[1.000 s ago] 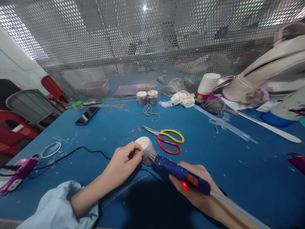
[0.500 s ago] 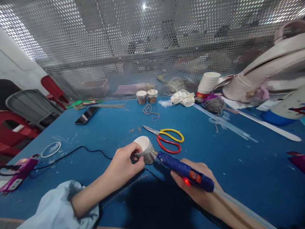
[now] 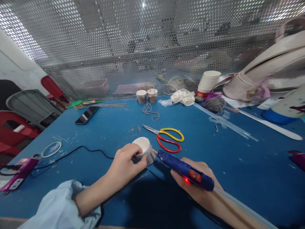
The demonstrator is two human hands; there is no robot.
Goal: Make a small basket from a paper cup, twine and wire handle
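My left hand (image 3: 127, 160) is closed around a small white cup (image 3: 143, 145) lying tilted on the blue table (image 3: 100, 133), its open mouth facing away from me. My right hand (image 3: 195, 187) grips a blue hot glue gun (image 3: 184, 169) with a red light glowing on its side. The gun's metal nozzle touches the lower side of the cup, where grey yarn wraps it. A clear glue stick trails from the back of the gun along my right forearm.
Red and yellow scissors (image 3: 166, 137) lie just beyond the cup. A black cord (image 3: 78, 149) runs left to a purple power strip (image 3: 16, 171). Farther back are a phone (image 3: 87, 115), two small wrapped cups (image 3: 147, 95), a stack of paper cups (image 3: 208, 82), grey yarn (image 3: 214, 104) and a perforated metal screen.
My left hand has turned the cup slightly and slid forward over it. The glue gun shifted a little right and its nozzle sits lower on the cup.
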